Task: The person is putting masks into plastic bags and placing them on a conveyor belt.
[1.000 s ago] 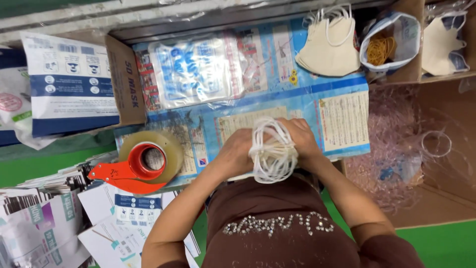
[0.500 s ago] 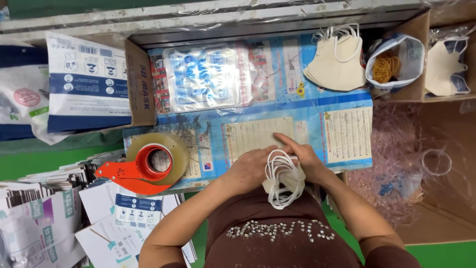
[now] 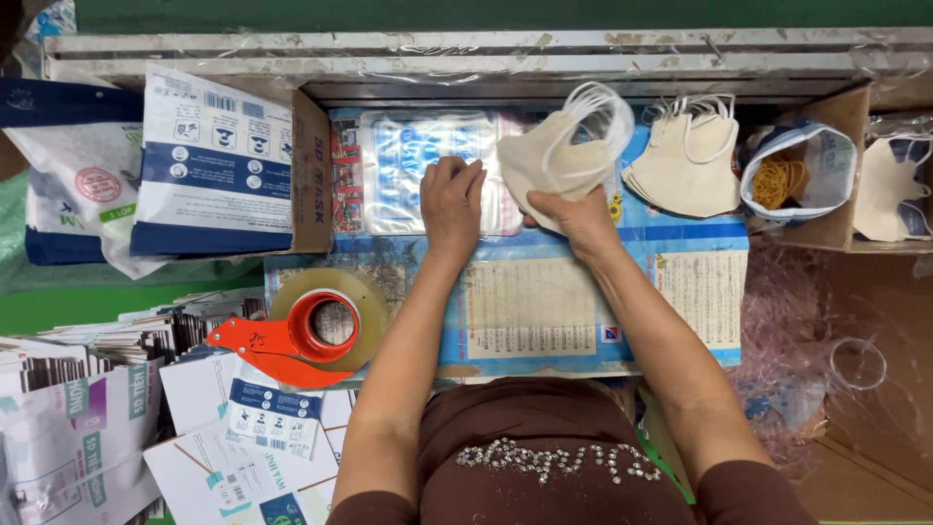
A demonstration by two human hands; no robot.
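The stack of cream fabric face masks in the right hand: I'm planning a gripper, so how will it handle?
The stack of cream fabric face masks looks soft and probably light. Its white ear loops spring outward, so they may snag. The right hand pinches one edge; layers might fan apart.

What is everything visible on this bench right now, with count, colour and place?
Bundle of masks: one, cream with white loops, held at centre top.
Stack of masks: one, cream, right of the held bundle.
Clear pouches: a pile, blue print, under the left hand.
Bag of rubber bands: one, yellow bands, upper right.
Tape dispenser: one, red with a clear roll, lower left.
Cardboard box: one, brown, upper left, holding blue and white packets.
Flat cartons: many, white, lower left.
Left hand: resting on the pouches.
Right hand: gripping the mask bundle.
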